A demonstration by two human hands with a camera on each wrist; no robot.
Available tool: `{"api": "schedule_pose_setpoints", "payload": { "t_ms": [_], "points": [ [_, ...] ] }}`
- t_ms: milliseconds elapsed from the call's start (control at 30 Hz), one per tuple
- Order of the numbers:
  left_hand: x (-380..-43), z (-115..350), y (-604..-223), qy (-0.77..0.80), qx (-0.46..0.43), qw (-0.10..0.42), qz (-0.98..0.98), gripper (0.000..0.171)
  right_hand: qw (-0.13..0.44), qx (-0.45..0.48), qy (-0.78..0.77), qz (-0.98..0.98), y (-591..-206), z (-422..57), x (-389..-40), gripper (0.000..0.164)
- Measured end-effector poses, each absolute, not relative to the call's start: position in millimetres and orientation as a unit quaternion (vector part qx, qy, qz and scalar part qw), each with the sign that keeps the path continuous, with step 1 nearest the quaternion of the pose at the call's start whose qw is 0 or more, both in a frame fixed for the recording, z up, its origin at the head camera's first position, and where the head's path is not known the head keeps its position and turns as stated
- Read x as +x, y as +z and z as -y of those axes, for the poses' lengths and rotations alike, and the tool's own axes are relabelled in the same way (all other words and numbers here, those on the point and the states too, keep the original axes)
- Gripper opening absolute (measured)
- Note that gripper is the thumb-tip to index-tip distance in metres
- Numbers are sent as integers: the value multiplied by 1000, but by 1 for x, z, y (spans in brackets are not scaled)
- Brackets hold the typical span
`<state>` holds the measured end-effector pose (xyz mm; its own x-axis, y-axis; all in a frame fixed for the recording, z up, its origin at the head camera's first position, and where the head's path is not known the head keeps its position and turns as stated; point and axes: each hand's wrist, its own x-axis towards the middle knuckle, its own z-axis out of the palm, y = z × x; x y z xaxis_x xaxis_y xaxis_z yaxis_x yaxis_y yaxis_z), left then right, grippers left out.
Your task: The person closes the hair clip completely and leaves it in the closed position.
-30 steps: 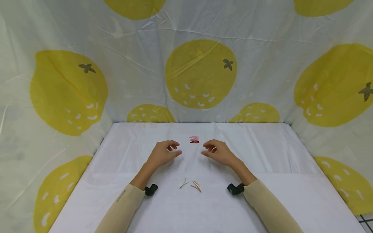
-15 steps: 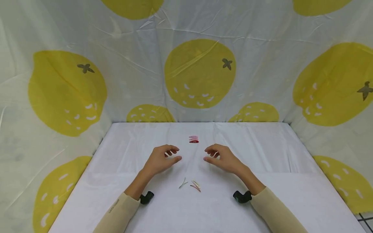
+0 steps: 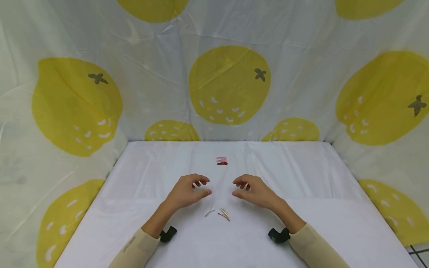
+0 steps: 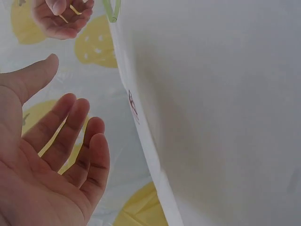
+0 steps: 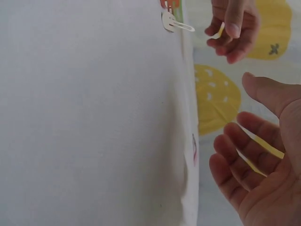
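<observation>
1. The left hand (image 3: 186, 190) hangs above the table, left of the middle of the lower half of the head view. Its fingers (image 4: 70, 136) are softly bent and the thumb stands wide apart from them.
2. The right hand (image 3: 258, 190) hangs at the same height, right of the middle. Its fingers (image 5: 247, 155) are also loosely bent, with a wide space to the thumb. The two hands face each other, apart.
3. Between the forearms, at lower centre, lies a pale green clip (image 3: 209, 211), forked like a letter V. It is nearest to the left hand.
4. Just to the right of it lie a cream clip (image 3: 225, 211) and an orange-red clip (image 3: 223, 216), very close together; whether they touch, I cannot tell.
5. Slightly below the frame's centre, farther than the hands, pink clips (image 3: 221, 159) lie in a row with a red clip (image 3: 222, 163) on their near side.
6. A white cloth (image 3: 301, 175) covers the table; behind it, a curtain (image 3: 154, 82) with yellow fruits fills the upper part.
7. Both sleeves (image 3: 139, 247) are beige, and a black device (image 3: 279, 236) sits at each wrist.
</observation>
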<state>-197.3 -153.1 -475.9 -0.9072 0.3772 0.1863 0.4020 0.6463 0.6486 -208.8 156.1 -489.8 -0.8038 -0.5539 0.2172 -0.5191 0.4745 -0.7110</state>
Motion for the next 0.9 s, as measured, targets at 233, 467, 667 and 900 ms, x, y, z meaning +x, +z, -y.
{"api": "schedule_pose_setpoints", "payload": {
  "t_ms": [233, 467, 667, 900],
  "points": [
    [-192, 147, -481, -352, -248, -4, 902, 39, 48, -317, -396, -861, -500, -144, -202, 40],
    [-189, 143, -481, -326, -275, -39, 904, 36, 72, -332, -390, -856, -499, -138, -194, 35],
    [-185, 140, -484, -325, -289, -65, 898, 34, 91, -343, -383, -853, -503, -134, -187, 29],
    [-181, 135, -488, -324, -314, -77, 889, 27, 118, -355, -370, -851, -505, -130, -182, 18]
  ]
}}
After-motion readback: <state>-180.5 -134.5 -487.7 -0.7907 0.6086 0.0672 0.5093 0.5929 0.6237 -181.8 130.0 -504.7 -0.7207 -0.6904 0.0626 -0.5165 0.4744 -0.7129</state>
